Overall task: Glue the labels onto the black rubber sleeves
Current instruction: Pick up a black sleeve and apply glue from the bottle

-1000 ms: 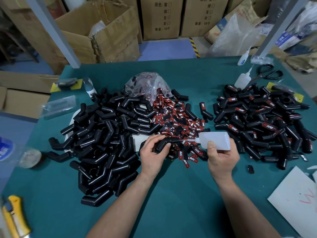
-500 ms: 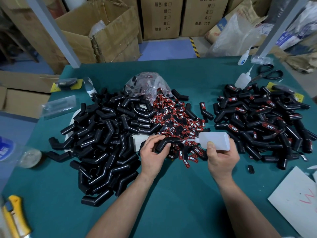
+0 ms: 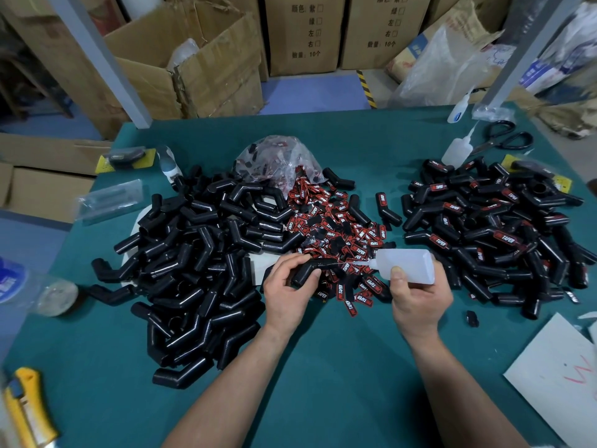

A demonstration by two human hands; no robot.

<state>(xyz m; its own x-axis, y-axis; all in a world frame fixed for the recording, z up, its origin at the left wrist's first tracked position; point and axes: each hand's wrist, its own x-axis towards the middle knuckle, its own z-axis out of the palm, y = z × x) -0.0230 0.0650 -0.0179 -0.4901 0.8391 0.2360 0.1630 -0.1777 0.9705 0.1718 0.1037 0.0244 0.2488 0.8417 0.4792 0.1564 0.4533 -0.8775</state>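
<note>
My left hand (image 3: 287,286) grips a bent black rubber sleeve (image 3: 307,270) over the middle of the green table (image 3: 323,367). My right hand (image 3: 416,299) holds a translucent white glue bottle (image 3: 407,265) on its side, its thin nozzle pointing left at the sleeve. Behind the hands lies a heap of red-and-black labels (image 3: 336,227) spilling from a clear plastic bag (image 3: 277,160). A big pile of plain black sleeves (image 3: 200,260) lies to the left. Another pile of sleeves with labels on them (image 3: 491,221) lies to the right.
A yellow utility knife (image 3: 26,409) lies at the near left corner and a tape roll (image 3: 55,295) at the left edge. Black scissors (image 3: 504,140) and two more glue bottles (image 3: 455,150) sit at the far right. White paper (image 3: 555,379) lies at the near right. Cardboard boxes (image 3: 200,66) stand behind the table.
</note>
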